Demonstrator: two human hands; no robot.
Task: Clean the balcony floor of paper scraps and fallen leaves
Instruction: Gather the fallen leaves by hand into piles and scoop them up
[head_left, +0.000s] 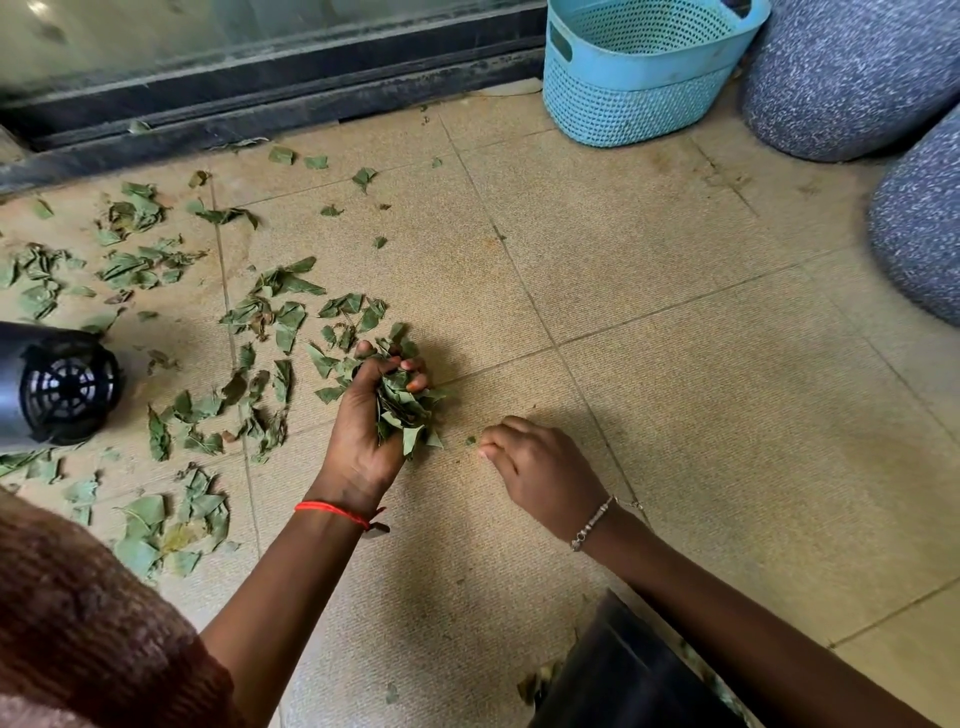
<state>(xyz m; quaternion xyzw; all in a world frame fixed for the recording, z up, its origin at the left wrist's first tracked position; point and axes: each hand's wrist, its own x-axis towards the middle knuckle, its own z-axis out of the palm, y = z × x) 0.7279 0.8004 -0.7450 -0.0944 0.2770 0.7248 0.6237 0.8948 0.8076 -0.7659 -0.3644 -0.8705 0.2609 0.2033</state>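
Note:
My left hand (363, 421) grips a bunch of green leaf pieces (408, 405) just above the tan tiled floor (675, 322). My right hand (535, 465) hovers low to its right, fingers curled with the tips close to a tiny green leaf bit (470, 440) on the floor; whether it touches the bit I cannot tell. Several more leaf scraps (156, 270) lie scattered over the left half of the floor, up to the sliding door track (260, 104). No paper scraps show.
A light blue plastic basket (639, 78) stands at the back right beside grey speckled pots (852, 78). A black round device with a grille (57, 387) lies at the left edge. A dark container (623, 675) with a few leaves sits at the bottom, partly under my right forearm.

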